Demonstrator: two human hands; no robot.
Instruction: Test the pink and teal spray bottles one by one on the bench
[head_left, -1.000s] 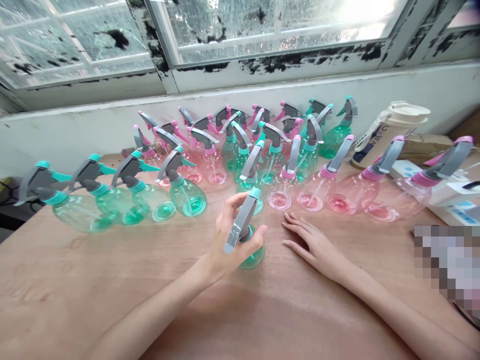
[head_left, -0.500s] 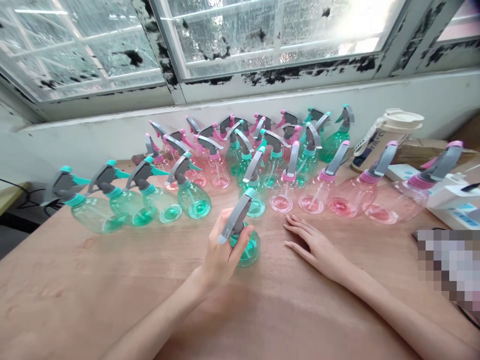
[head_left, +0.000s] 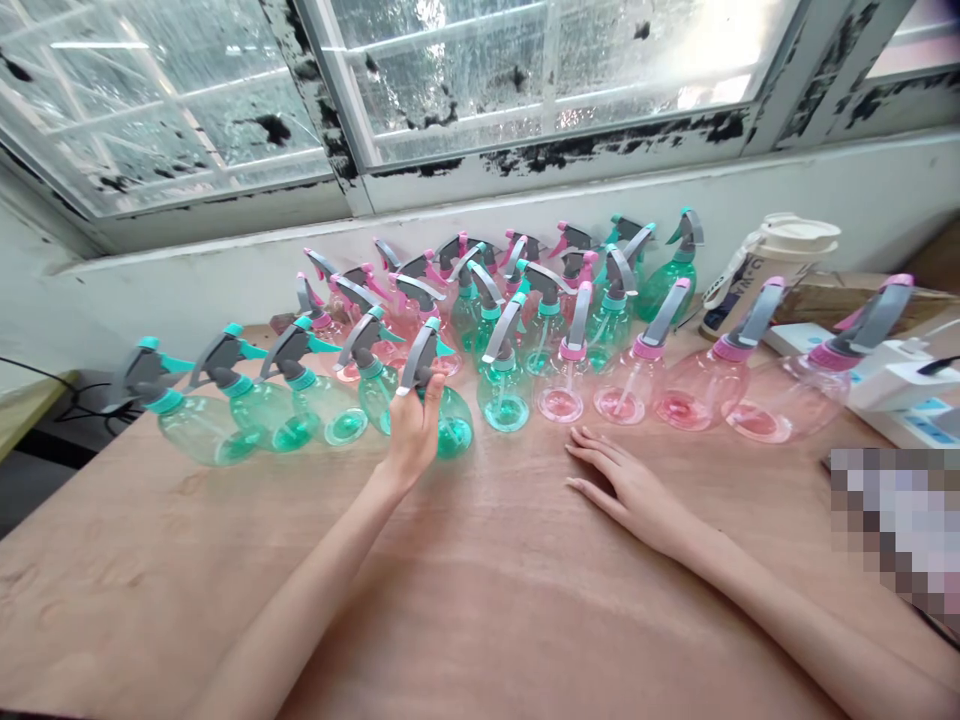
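My left hand point(head_left: 412, 432) is wrapped round the neck of a green spray bottle point(head_left: 454, 425) with a grey and teal trigger head. That bottle stands in the gap between a green spray bottle point(head_left: 377, 395) on its left and another green spray bottle point(head_left: 504, 395) on its right. My right hand point(head_left: 637, 495) rests on the wooden table point(head_left: 510, 590), fingers stretched out and holding nothing. Its fingertips lie just in front of a pink spray bottle point(head_left: 561, 400) without touching it.
More green bottles, such as the leftmost one point(head_left: 202, 430), extend the front row; pink ones point(head_left: 697, 390) stand to the right. Further rows fill the back, below the window. A lidded cup point(head_left: 772, 265), a white power strip point(head_left: 911, 385) and a blurred-out object point(head_left: 900, 520) are at right.
My left hand has carried the green spray bottle away from me and leftward, from the open table into the front row. My right hand has stayed in place.
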